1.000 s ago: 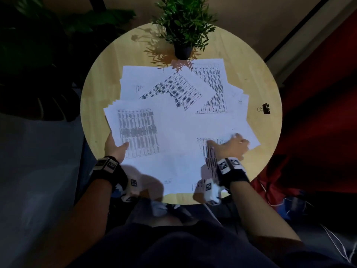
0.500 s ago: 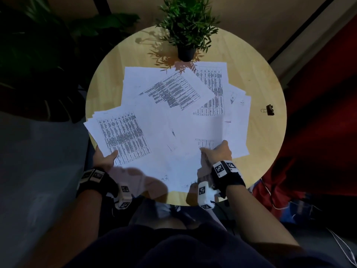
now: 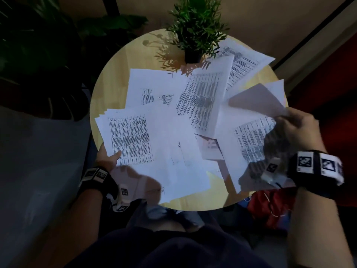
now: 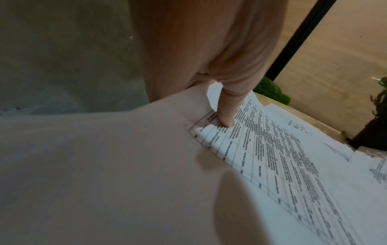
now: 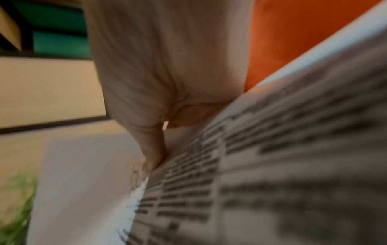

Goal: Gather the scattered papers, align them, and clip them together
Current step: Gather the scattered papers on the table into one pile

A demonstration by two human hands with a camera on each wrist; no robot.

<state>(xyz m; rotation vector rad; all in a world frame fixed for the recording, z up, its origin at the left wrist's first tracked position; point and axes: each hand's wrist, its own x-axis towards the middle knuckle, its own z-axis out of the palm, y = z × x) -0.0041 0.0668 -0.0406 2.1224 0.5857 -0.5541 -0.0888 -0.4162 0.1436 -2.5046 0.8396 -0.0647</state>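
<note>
Round wooden table (image 3: 116, 78) held the papers (image 3: 173, 132), fanned loosely below a potted plant (image 3: 195, 26). Left hand (image 3: 108, 157) pinched the near-left stack; right hand (image 3: 297, 128) gripped lifted sheets (blurred), which could slip or knock loose pages off the edge. No clip was visible.

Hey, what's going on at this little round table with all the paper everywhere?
A person is gathering printed sheets scattered over a round wooden table. Their left hand pinches the near-left stack of sheets, thumb on top. Their right hand grips a bunch of sheets lifted at the right side, some flapping up. More loose sheets lie unaligned near a small potted plant. No clip is in view, and nothing is clipped yet.
</note>
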